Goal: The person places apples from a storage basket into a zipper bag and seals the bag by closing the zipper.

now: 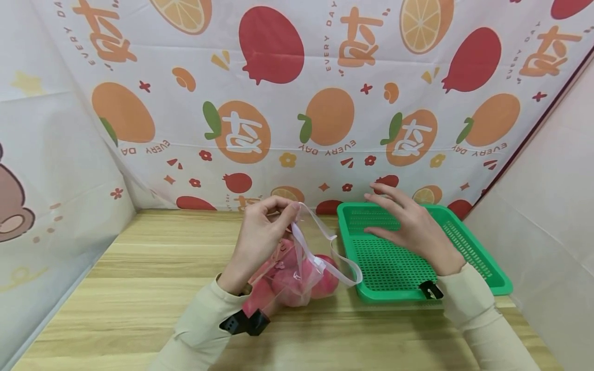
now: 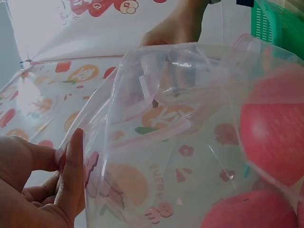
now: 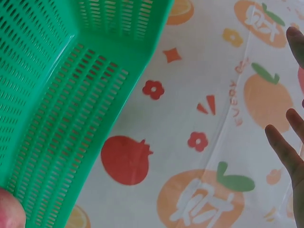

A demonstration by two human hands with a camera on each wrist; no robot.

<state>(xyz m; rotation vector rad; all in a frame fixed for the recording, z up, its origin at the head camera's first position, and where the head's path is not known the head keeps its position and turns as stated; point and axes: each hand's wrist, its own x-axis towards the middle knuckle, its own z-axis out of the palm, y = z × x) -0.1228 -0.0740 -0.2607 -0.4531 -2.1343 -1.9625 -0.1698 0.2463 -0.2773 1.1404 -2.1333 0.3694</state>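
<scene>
A clear plastic zip bag (image 1: 318, 264) with a whitish slider band stands on the wooden table, its mouth partly spread. Several red apples (image 1: 325, 282) lie inside it. My left hand (image 1: 260, 237) pinches the bag's upper edge between thumb and fingers, a grip also visible in the left wrist view, where apples (image 2: 273, 130) show through the film. Over the green plastic basket (image 1: 390, 296), my right hand (image 1: 413, 229) hovers with fingers spread and thumb apart, holding nothing. At the right wrist view's edge are its extended fingers (image 3: 285, 147).
The green basket, shallow with slotted walls, sits right of the bag near the back. A fruit-printed cloth (image 1: 287, 118) hangs behind the wooden table (image 1: 153, 288). Pale sheets (image 1: 557, 170) close off both sides.
</scene>
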